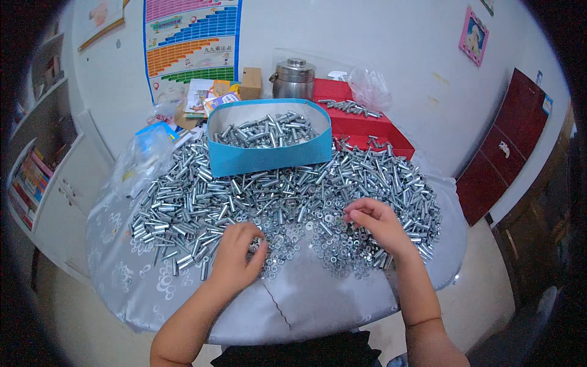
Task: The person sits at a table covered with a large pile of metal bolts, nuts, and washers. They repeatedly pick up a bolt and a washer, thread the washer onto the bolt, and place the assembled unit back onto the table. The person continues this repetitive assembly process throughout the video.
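Note:
A wide heap of metal sleeves (169,204), with nuts and washers (337,247) at its near side, covers much of the table. My left hand (238,257) rests at the heap's near edge, palm down with curled fingers. Small washers show between its thumb and index finger; whether it grips any is hidden. Over the right part of the heap is my right hand (378,225), thumb and fingers bent toward each other. Anything between those fingertips is too small to make out. Behind the hands, a blue cardboard box (270,158) holds more metal sleeves (270,130).
An open red box (367,126) with some sleeves stands behind the heap at the right. A steel pot (293,80), a small brown carton (251,84) and booklets (199,98) line the wall side. Plastic bags (142,156) lie left. A grey cloth (316,303) covers the table.

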`<state>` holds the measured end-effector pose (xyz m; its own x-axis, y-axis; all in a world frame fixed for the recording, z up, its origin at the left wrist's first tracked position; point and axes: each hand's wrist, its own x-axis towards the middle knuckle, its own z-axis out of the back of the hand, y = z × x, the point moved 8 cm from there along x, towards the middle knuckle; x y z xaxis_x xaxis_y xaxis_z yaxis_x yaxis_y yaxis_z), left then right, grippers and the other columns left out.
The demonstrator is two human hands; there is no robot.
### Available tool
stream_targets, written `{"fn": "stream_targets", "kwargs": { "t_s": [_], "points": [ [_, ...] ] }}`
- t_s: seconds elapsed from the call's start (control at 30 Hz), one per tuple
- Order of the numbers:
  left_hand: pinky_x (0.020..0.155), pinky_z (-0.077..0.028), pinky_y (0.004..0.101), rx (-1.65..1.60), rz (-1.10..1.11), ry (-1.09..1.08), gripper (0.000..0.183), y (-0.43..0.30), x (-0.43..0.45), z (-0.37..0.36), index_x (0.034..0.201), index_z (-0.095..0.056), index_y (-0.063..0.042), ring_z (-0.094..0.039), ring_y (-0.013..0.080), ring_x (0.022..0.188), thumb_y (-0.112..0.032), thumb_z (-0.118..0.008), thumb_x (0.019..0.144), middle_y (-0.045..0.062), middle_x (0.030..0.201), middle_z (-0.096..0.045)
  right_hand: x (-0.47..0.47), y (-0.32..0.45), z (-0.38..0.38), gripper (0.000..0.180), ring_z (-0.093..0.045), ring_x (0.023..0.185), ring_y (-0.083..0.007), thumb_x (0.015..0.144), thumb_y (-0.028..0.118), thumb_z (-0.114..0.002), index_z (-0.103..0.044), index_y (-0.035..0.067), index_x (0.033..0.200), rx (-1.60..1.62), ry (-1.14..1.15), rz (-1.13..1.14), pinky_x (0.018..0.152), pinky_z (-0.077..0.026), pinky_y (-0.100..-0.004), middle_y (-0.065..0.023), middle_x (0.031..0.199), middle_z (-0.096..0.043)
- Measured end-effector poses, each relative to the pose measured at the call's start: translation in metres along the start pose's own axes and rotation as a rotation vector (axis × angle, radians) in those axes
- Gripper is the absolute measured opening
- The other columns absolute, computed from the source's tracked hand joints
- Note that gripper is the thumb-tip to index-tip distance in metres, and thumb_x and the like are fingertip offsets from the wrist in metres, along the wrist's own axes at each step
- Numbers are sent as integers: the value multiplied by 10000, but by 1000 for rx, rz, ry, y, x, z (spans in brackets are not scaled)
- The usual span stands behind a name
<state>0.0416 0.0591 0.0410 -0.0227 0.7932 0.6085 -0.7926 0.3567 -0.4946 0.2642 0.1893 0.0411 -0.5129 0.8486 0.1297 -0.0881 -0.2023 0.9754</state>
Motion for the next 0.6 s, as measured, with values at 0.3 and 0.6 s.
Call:
{"fn": "stream_targets", "kwargs": {
  "t_s": [0.3,0.6],
  "points": [
    [738,-408,371,110,-110,283,329,-20,-6,-28,898,-562,-56,-498,283,870,-236,-693,656,106,958,-519,-12,2,44,185,-532,892,-276,742,133,-606,-579,31,894,-728,-407,261,805,-398,-341,-133,908,-579],
    [783,-396,363,82,-16,343,304,-12,-8,-42,927,-552,-52,-489,290,913,-166,-668,670,103,988,-518,-12,-13,-34,290,-482,955,-238,709,201,-654,-593,125,982,-964,27,474,839,-345,-363,-45,985,-558]
  ]
}}
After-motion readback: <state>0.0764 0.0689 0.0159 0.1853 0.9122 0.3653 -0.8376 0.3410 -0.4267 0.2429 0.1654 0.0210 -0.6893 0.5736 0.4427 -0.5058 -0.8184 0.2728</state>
